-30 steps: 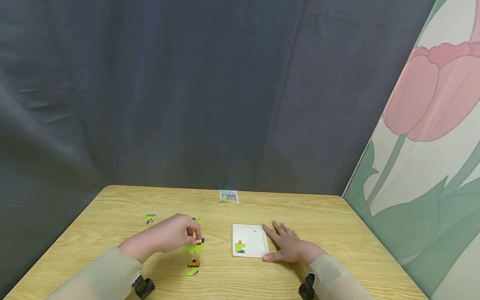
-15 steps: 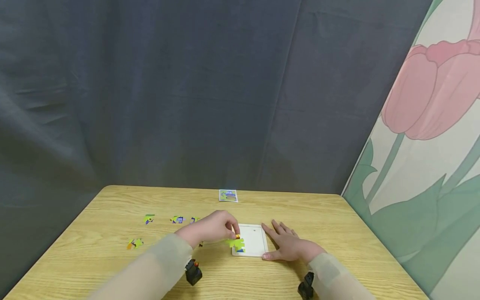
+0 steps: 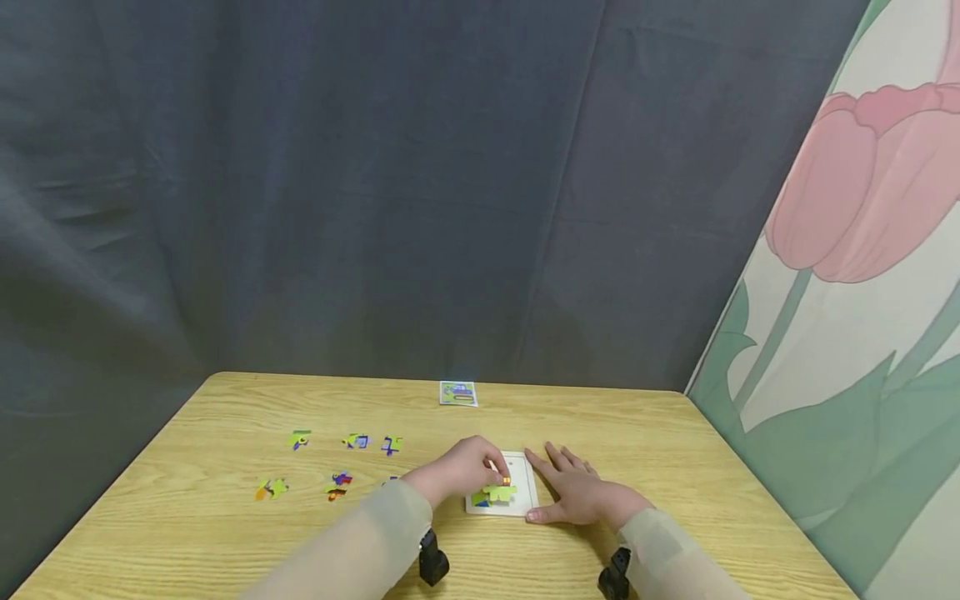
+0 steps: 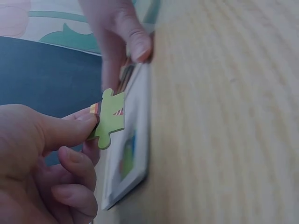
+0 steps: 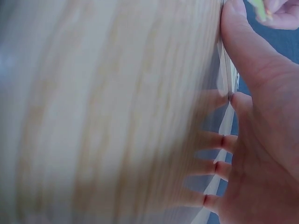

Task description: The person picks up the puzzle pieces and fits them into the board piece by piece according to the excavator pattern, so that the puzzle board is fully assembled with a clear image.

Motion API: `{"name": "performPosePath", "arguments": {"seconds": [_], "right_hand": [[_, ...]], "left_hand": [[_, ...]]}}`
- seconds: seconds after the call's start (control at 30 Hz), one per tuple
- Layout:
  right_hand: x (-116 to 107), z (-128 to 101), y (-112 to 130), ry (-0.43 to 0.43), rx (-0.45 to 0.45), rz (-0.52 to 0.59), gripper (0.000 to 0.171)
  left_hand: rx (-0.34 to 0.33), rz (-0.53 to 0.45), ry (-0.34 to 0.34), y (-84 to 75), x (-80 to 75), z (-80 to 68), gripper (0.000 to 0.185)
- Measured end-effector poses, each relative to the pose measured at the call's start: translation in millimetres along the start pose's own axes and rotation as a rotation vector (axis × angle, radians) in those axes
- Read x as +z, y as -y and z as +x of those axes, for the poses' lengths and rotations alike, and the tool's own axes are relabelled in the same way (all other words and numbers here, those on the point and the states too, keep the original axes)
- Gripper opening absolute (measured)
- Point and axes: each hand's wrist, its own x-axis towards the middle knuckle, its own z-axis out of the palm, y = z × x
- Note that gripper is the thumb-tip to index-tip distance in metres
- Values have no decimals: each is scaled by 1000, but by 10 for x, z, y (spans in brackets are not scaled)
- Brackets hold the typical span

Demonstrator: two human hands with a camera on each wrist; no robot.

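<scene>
Left hand (image 3: 461,471) pinched the green puzzle piece (image 4: 111,118) over the white tray (image 3: 522,505), beside the piece already seated. Right hand (image 3: 577,492) lay flat on the worktop (image 3: 187,533), fingers straight, bracing the tray edge. Best to lower the piece level, tab aligned, then press. Half a second earlier it hung at the tray's left edge.

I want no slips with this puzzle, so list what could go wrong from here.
1. The left hand pinches the green piece only at one edge, above the tray; it may slip or land crooked.
2. The right hand lies flat beside the tray, thumb at its edge; if it lifts, the tray could slide when the piece is pressed.
3. A piece already in the tray could get knocked out of place.
</scene>
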Motion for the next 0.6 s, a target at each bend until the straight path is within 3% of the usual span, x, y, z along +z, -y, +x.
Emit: {"name": "performPosePath", "arguments": {"seconds": [0.23,0.6], "right_hand": [[-18,-16,19,12,-2,1,98],[-27,-19,20,9,4,-4,97]], "left_hand": [[23,47,-8,50,113,25,17],[8,54,5,50,120,24,17]]}}
